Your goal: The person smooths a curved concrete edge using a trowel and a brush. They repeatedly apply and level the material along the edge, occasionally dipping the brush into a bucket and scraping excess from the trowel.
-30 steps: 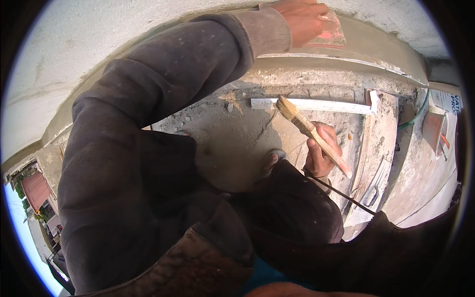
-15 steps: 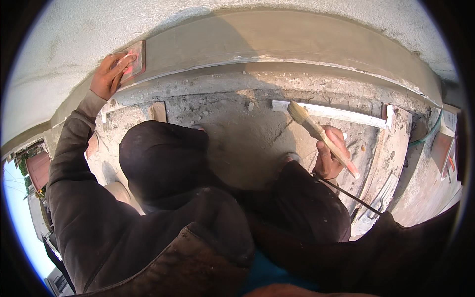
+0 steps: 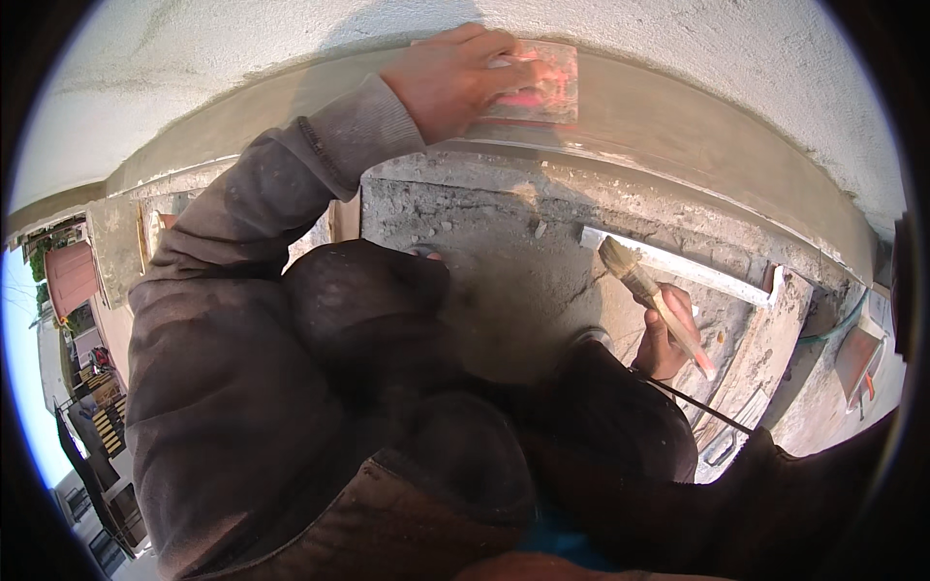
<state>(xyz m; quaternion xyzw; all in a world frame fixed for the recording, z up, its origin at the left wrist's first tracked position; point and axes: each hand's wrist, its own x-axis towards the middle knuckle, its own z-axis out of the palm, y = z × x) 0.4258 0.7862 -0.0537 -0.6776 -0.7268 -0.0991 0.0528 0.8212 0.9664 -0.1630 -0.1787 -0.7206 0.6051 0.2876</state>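
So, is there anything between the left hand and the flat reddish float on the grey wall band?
Nothing visible: the left hand already lies flat on the reddish rectangular float, pressing it on the smooth grey plaster band.

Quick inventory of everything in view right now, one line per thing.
float: one, reddish, flat against the grey plaster band, under the left hand
brush: one, pale bristles, wooden handle, in the right hand, bristles up
plaster band: one, smooth grey, curving below the rough white wall
white wall: one, rough, at the top
ledge: one, rough grey concrete, below the band
white bar: one, lying on the ledge behind the brush
left hand: on the float, dark sleeve
right hand: gripping the brush handle
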